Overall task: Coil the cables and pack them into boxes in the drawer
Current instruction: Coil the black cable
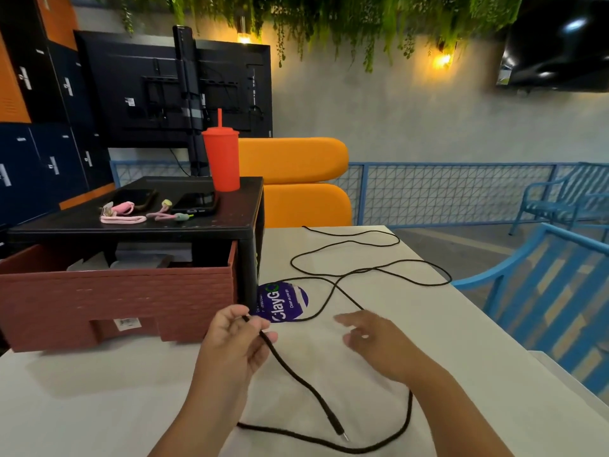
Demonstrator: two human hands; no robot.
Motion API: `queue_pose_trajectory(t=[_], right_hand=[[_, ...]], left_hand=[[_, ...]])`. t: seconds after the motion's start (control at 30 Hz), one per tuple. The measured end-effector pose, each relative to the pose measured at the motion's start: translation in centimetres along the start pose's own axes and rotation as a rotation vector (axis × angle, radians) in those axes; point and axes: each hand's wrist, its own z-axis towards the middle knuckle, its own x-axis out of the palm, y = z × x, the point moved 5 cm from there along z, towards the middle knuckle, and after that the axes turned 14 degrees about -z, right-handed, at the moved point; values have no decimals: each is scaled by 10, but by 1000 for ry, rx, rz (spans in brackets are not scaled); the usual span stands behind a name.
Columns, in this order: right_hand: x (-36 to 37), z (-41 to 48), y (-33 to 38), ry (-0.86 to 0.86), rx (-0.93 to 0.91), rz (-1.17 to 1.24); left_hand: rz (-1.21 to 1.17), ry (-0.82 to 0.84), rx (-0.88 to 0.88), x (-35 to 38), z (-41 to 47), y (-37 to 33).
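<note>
1. A black audio cable is pinched between thumb and fingers of the left hand; its plug end hangs below the grip.
2. The right hand is held spread, nothing grasped.
3. The cable's loops lie beyond both hands on the white table; the open brown drawer stands left of the grip.

Head-worn camera looks forward and down, close over the white table.

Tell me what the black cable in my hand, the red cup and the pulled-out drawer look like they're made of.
The black cable looks braided fabric over wire: matte, slightly fuzzy surface, with a metal jack plug tip. The red cup appears to be matte plastic, evenly coloured, with a matching straw. The drawer seems to be moulded plastic in reddish brown, its front patterned like weave or brick; the exact texture is hard to tell.
</note>
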Motion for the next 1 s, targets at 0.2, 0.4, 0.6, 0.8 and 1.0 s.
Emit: queue_pose_trajectory(t=[0.2, 0.4, 0.6, 0.8, 1.0], right_hand=[[43, -12, 67, 72, -179, 216], [46, -11, 89, 66, -56, 923], [35, -9, 82, -239, -107, 900], [1, -9, 61, -500, 15, 897], [-58, -18, 17, -711, 133, -33]], left_hand=[[-327, 208, -257, 21, -20, -3], [-46, 532, -479, 31, -41, 8], [193, 863, -571, 32, -52, 12], [93, 674, -467, 23, -42, 1], [-181, 558, -343, 9, -20, -30]])
